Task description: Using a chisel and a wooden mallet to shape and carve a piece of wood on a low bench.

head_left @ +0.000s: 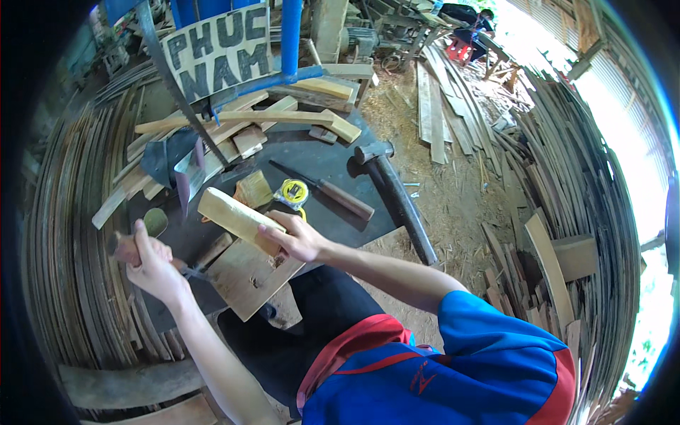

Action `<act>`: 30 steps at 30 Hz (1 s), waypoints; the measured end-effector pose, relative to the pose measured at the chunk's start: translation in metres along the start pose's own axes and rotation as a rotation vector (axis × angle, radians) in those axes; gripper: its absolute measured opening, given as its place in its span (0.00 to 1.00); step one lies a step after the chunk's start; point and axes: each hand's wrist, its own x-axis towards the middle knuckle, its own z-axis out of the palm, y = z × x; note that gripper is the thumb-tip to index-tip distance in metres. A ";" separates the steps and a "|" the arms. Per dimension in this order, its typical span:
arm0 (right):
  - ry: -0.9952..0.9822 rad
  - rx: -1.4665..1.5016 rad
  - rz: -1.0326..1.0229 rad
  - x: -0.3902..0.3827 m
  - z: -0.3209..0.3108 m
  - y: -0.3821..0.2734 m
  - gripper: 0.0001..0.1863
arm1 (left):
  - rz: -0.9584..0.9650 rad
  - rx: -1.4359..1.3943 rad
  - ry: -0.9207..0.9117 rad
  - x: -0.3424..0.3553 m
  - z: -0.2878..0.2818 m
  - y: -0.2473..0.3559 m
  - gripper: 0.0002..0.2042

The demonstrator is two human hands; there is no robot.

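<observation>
My left hand [152,265] is closed around the wooden handle [126,249] of a chisel-like tool, whose metal blade [190,271] points toward a flat board [248,283]. In my right hand [301,239] is a pale, slightly curved wood piece [237,218], gripped at its near end and tilted over the board. Its far end rises toward the left. Just beyond lie a yellow tape measure [292,193] and a short wood block [253,190]. A file with a brown wooden handle [347,200] rests to their right.
A large hammer [397,202] lies along the right edge of the dark worktop [340,244]. Cut wood pieces [276,117] are piled at its back, below a lettered sign [219,53]. Stacked planks [78,241] flank both sides. Another person [476,28] is far back right.
</observation>
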 end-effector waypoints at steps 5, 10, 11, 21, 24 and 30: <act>0.087 0.424 0.079 -0.003 0.014 -0.022 0.24 | -0.028 0.011 0.011 -0.004 -0.002 0.013 0.22; 0.137 0.413 0.036 0.020 0.025 -0.018 0.21 | -0.017 -0.005 -0.035 -0.004 -0.008 0.009 0.23; 0.183 0.456 0.064 0.022 0.031 -0.011 0.20 | -0.007 -0.001 -0.034 -0.006 -0.007 0.008 0.22; 0.385 0.135 0.021 0.016 0.044 0.029 0.20 | -0.049 -0.138 -0.023 -0.006 -0.024 0.012 0.22; 0.352 -0.083 -0.273 0.021 0.022 0.049 0.18 | 0.021 -0.186 -0.126 -0.001 -0.006 0.001 0.19; 0.242 0.134 -0.083 0.023 0.038 0.031 0.18 | -0.018 -0.074 -0.256 -0.004 -0.025 0.024 0.22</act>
